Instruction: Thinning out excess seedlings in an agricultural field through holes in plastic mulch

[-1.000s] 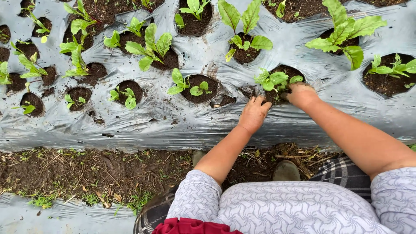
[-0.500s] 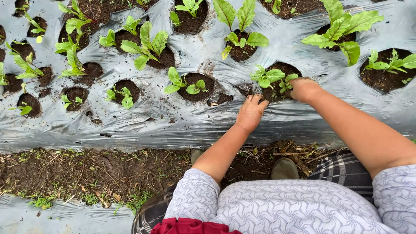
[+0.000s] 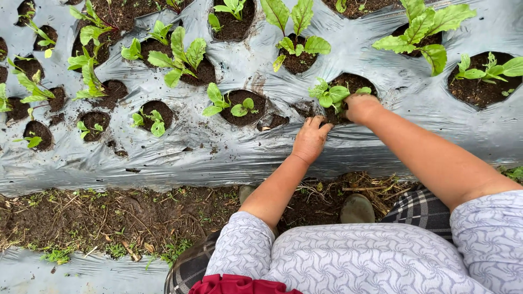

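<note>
1. A silver plastic mulch sheet (image 3: pixel 229 152) covers the raised bed across the far half of the view, cut with round planting holes of dark soil; most hold leafy green seedlings.
2. Near the person runs a bare soil furrow (image 3: pixel 109 218) with dry straw and small weeds, and a muddy boot toe (image 3: pixel 357 207) shows in it.
3. The right hand (image 3: pixel 360 107) is pushed into one planting hole (image 3: pixel 354 83), fingers buried in the soil, so I cannot tell whether its grip is spread or pinching.
4. The left hand (image 3: pixel 310 139) lies flat on the sheet at the hole's near-left rim, fingers loosely spread, pressing the plastic and holding nothing.
5. The small seedling (image 3: pixel 332 95) stands upright in that hole, just left of the right hand and just far-right of the left hand; the right is nearer, touching soil at its base.
</note>
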